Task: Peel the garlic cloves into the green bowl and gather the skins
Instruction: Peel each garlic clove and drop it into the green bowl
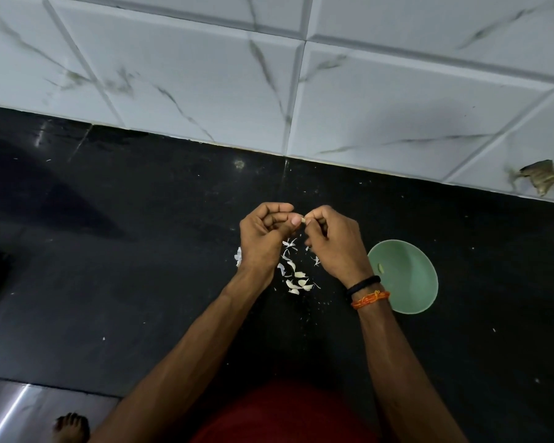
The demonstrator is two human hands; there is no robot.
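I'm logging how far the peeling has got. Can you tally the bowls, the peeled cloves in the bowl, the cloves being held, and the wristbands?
Green bowl: 1
Peeled clove in the bowl: 1
Clove held between both hands: 1
Wristbands: 2, black and orange
Total: 5

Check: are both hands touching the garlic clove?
Touching. The head view shows the left hand and right hand pinching the garlic clove between their fingertips.

Polished black stone counter (141, 251) — glossy marbled wall tiles (205, 75), papery skins (296, 276)
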